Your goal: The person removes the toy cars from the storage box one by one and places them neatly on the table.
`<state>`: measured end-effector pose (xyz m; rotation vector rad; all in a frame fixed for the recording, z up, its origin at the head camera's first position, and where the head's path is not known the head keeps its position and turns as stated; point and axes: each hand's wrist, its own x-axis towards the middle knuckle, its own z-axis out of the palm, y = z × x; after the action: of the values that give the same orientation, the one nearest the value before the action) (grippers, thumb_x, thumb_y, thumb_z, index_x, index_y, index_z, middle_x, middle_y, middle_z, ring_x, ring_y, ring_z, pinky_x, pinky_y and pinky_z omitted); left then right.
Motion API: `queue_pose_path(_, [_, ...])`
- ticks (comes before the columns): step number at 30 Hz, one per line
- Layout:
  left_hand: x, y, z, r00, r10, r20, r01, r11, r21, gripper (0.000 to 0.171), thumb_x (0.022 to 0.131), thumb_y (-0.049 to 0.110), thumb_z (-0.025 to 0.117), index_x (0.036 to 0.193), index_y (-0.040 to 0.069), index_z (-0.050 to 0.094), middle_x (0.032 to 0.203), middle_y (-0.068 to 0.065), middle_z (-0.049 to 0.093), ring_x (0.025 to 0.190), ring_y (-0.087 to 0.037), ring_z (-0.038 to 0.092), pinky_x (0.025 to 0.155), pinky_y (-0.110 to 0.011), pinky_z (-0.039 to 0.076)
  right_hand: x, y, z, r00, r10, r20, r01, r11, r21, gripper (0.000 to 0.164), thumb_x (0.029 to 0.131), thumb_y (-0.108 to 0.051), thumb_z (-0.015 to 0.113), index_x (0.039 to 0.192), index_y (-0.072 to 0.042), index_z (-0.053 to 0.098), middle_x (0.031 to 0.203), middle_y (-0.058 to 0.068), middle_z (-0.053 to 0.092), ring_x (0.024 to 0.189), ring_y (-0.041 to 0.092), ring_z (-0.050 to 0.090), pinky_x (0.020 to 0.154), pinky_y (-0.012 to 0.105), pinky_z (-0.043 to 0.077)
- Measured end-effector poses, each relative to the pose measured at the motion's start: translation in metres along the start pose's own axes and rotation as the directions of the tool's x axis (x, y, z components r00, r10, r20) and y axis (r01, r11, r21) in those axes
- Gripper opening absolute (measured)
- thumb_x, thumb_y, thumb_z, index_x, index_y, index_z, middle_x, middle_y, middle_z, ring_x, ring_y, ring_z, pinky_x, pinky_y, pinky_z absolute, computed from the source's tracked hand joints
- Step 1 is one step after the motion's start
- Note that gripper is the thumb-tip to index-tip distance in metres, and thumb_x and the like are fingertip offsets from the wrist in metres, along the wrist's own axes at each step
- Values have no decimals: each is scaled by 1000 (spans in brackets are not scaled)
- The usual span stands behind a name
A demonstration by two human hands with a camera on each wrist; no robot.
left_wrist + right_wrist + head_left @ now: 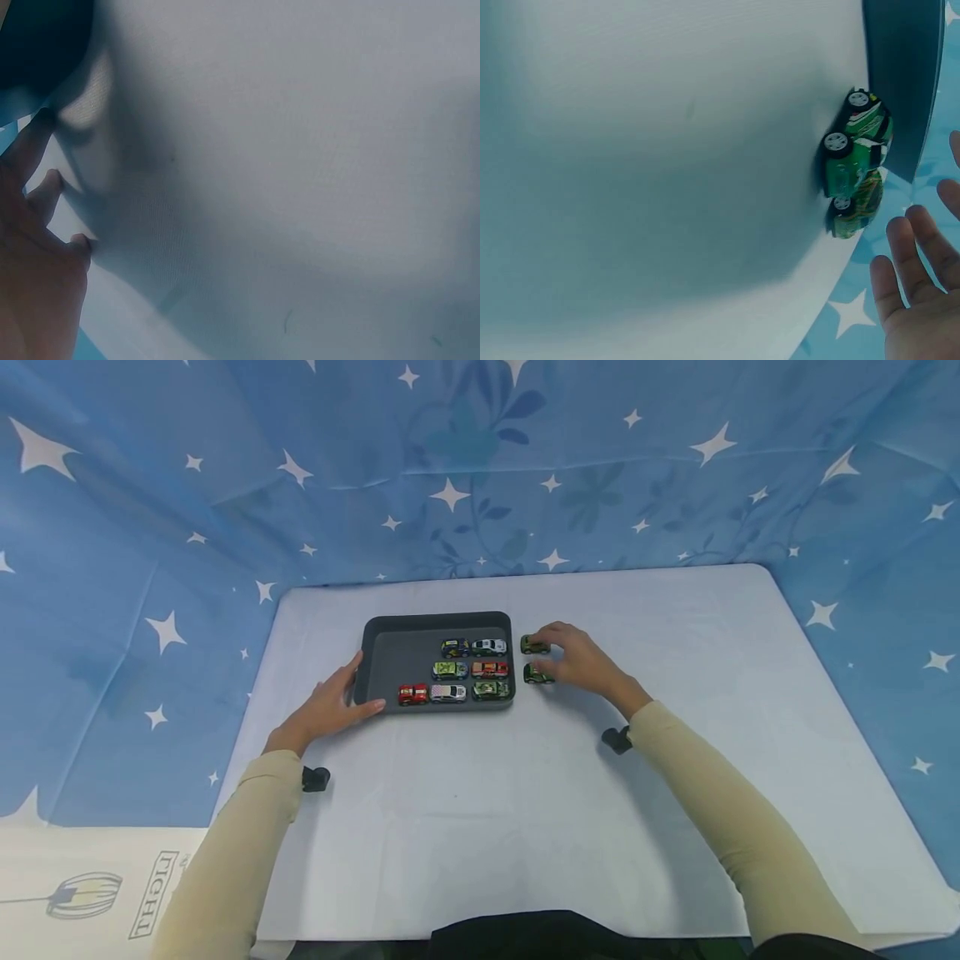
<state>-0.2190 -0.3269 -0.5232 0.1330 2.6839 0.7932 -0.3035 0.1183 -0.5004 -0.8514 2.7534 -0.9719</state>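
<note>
A dark grey tray (397,652) holds several toy cars in rows, among them a red car (413,694) at the near left end. My left hand (326,703) is at the tray's near left corner, thumb along the front edge and fingers by the left side. In the left wrist view the fingers of this hand (37,225) look extended beside the tray (45,52). Two green toy cars, a far one (530,645) and a near one (534,674), stand just right of the tray. Over them reaches my right hand (573,656), its fingers spread in the right wrist view.
A white table (480,827) lies under everything. Blue star-patterned cloth (225,485) hangs behind and at the sides. At the lower left is a pale cloth (82,860) with a printed whisk. A small black device (617,740) sits at the right wrist.
</note>
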Motion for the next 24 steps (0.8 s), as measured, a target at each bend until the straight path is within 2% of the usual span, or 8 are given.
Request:
queue_pose_path(9, [2,-3,1,1000,2,-5,-2,1000,-4,107,83,68,62,156,34,-8,163,-14,12,149,-35,12,114,-66,-2,14,-14,4,999,-38,1,38,999,5,50,91,-28,71,135,-7,58,137,11,53,130,31,47,109,52,37])
queue_pose_path(17, [2,-4,2,1000,-4,-11,4,1000,-14,106,82,70,62,156,37,-7,163,-13,13,149,-33,13,115,-64,-2,27,-29,8,995,-92,32,92,996,3,54,92,-34,69,138,-9,55,143,11,50,134,30,44,110,49,36])
queue_pose_path(24, [0,-4,1,1000,10,-8,-10,1000,-25,105,83,68,62,155,38,-8,163,-12,14,149,-32,14,115,-64,-3,36,-39,15,992,-115,55,114,993,14,56,92,-31,70,140,-8,53,144,11,50,137,29,42,113,49,33])
